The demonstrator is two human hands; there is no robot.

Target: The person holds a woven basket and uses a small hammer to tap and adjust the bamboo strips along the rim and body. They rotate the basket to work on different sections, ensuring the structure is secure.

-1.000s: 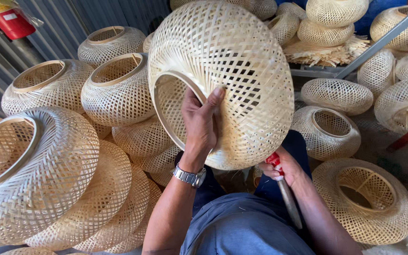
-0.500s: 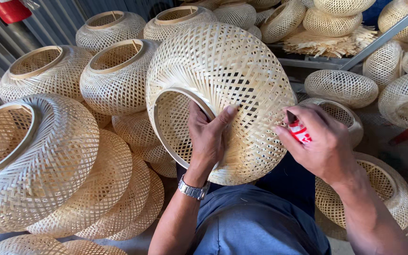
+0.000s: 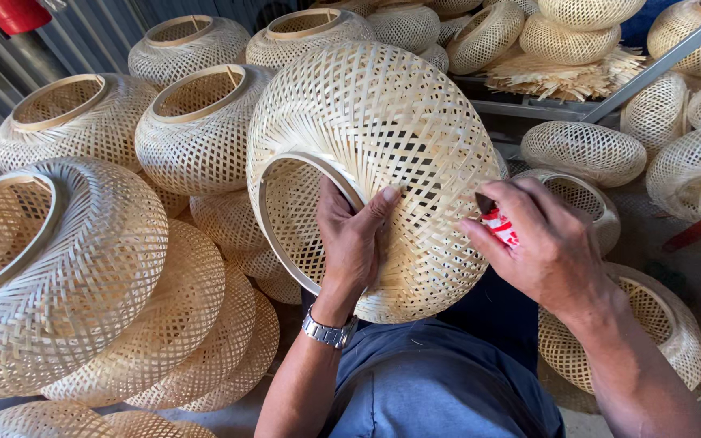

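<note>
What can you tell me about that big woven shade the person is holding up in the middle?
The woven bamboo lampshade is a pale, rounded, squat shell of thin strips in open lattice, with a smooth hoop rim around its round opening, which faces left and toward the camera. It is held tilted above the person's lap. The left hand grips the rim, fingers inside, thumb outside. The right hand presses a small red-handled tool to its side.

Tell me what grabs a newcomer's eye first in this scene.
The big round woven bamboo shade at centre, gripped at its ring opening by the left hand. The right hand presses a small red-and-white tool to its side. Stacks of similar woven shades crowd the left and back.
</note>
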